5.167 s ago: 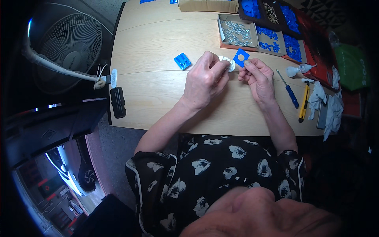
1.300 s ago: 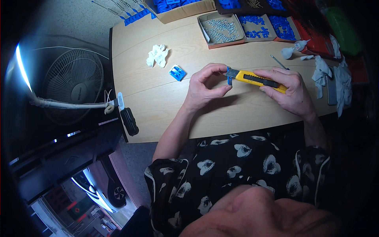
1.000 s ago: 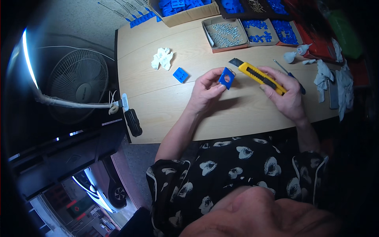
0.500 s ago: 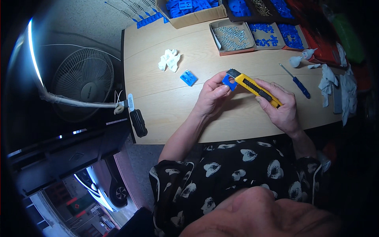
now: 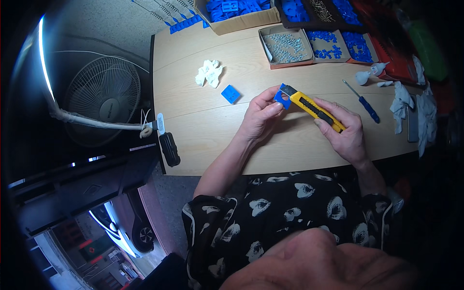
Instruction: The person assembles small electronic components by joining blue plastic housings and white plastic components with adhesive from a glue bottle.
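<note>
My left hand [image 5: 261,112] pinches a flat blue plastic part [image 5: 282,100] with a round hole through it, held above the table. In my right hand [image 5: 344,126] is a yellow utility knife [image 5: 309,106] with a black slider. The knife's dark metal tip lies against the upper edge of the blue part; how far any blade sticks out I cannot tell. To the left of my hands, a small blue block [image 5: 230,94] rests on the wooden table [image 5: 203,130], near a crumpled white tissue [image 5: 210,73].
At the back stand a cardboard box [image 5: 241,24] of blue parts and a shallow box [image 5: 286,46] of small metal pieces, beside trays of blue pieces. A screwdriver [image 5: 362,101] lies right, with a small white bottle [image 5: 363,77] behind it. A black clamp [image 5: 169,150] grips the left edge.
The knife tip and blue part have shifted very slightly, with the part tilted a little differently. Both hands keep their hold. The whole view has moved a few pixels.
</note>
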The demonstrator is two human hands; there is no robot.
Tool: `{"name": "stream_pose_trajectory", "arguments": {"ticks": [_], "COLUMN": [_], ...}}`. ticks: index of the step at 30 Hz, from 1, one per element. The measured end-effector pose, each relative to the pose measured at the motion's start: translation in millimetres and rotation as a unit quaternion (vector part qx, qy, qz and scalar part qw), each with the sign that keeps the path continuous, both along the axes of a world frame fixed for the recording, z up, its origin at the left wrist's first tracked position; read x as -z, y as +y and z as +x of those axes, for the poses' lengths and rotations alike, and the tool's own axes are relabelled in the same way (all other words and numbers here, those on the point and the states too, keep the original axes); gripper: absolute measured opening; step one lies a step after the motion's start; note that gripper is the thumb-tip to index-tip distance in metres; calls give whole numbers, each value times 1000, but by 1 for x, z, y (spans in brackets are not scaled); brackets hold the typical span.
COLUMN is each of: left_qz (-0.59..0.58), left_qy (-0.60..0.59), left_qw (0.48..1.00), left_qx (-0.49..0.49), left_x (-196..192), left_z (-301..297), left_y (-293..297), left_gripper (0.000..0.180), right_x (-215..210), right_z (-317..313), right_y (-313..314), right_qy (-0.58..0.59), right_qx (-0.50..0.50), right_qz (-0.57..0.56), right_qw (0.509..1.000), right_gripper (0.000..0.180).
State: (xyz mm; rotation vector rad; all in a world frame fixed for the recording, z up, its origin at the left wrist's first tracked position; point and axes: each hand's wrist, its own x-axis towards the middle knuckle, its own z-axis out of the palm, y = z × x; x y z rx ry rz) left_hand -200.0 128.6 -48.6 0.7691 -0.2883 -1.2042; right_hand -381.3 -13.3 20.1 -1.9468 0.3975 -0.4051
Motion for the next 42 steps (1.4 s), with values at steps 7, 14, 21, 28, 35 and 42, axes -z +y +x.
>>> {"name": "stream_pose_trajectory", "arguments": {"ticks": [7, 14, 21, 28, 35, 42], "left_qz": [13, -2, 7, 10, 11, -4], "left_qy": [-10, -6, -8, -18, -16, -25], "left_qw": [1000, 1000, 1000, 1000, 1000, 999], "left_qx": [-8, 4, 1, -2, -1, 22], "left_x": [-3, -1, -2, -7, -2, 0], "left_z": [-1, 0, 1, 0, 1, 4], "left_y": [-1, 0, 1, -2, 0, 1], "left_gripper": [53, 52, 49, 51, 51, 55], "right_x": [0, 3, 3, 1, 2, 3], "right_z": [-2, -1, 1, 0, 1, 0], "right_y": [0, -1, 1, 2, 1, 1], "right_qy": [16, -7, -5, -6, -8, -8], "right_qx": [-5, -7, 2, -20, 4, -20], "right_qz": [31, 13, -5, 7, -4, -3], "right_qw": [999, 1000, 1000, 1000, 1000, 1000], "right_gripper": [41, 41, 40, 40, 40, 41]}}
